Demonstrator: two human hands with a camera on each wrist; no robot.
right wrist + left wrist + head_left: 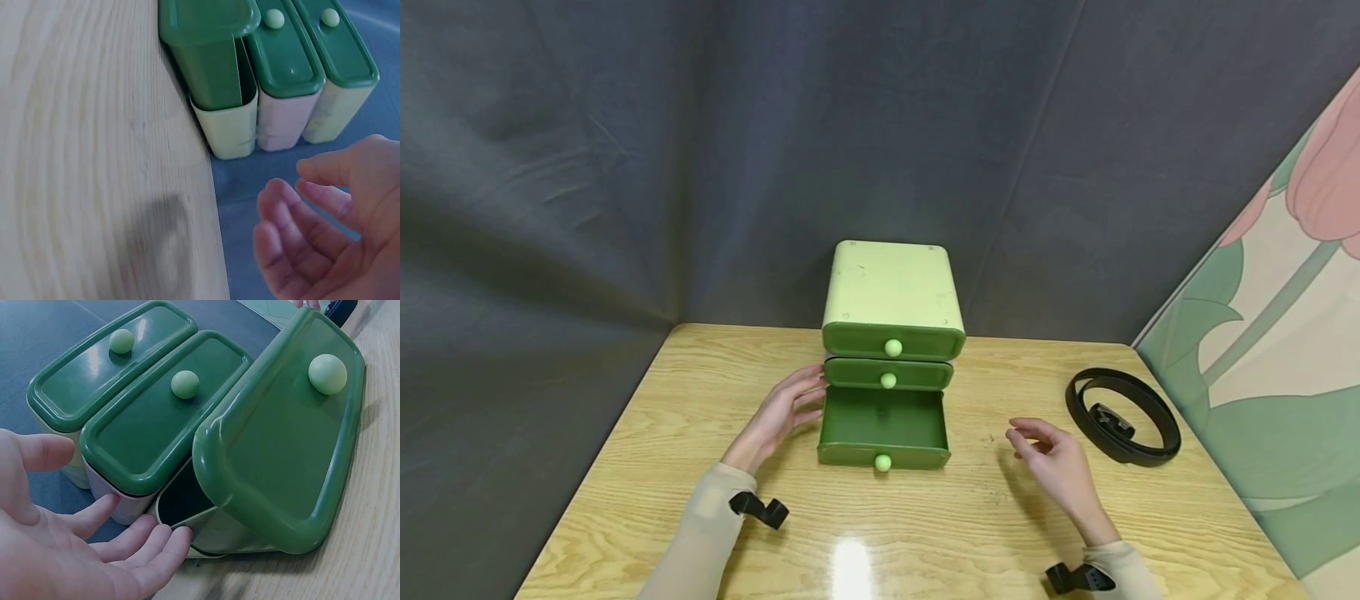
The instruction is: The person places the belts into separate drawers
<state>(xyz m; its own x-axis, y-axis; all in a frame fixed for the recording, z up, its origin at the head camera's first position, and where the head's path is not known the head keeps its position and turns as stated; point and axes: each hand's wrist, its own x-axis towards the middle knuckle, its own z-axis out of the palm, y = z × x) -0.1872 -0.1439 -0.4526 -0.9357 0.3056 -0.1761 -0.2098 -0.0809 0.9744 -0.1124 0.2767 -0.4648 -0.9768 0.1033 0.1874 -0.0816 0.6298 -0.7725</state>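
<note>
A small set of stacked drawers stands on the table, pale green on top with dark green fronts and round light-green knobs. Its bottom drawer is pulled out, showing the green inside. Above it, the middle drawer and top drawer are in place. My left hand is at the left side of the stack, fingers extended; in the left wrist view the fingertips lie at the bottom unit's side. My right hand hovers right of the stack, fingers loosely bent, holding nothing.
A coiled black belt with a metal buckle lies on the right of the wooden table. Dark grey cloth hangs behind and to the left. A flower-patterned panel borders the right side.
</note>
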